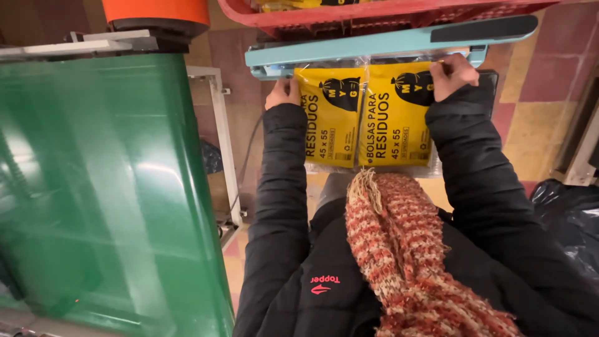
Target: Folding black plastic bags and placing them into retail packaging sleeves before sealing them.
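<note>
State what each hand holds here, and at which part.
Both hands hold the clear pack of two yellow bags at its top corners under the teal sealer bar: left hand top-left, right hand top-right.

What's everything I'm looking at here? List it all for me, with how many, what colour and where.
Yellow packets: two, yellow with black print, side by side in clear wrap, top edges under the sealer bar.
Sealer bar: one, light blue with a black handle, across the top.
Crate: one, red, above the sealer.
Green film: one wide sheet, left side.
Orange roll: one, top left.
Black bag: one, lower right.
Floor tiles: red and yellow, right.
Scarf: one, red and cream knit, bottom centre.
Jacket: one, black.
Left hand: at the left packet's top corner.
Right hand: gripping the right packet's top corner.
</note>
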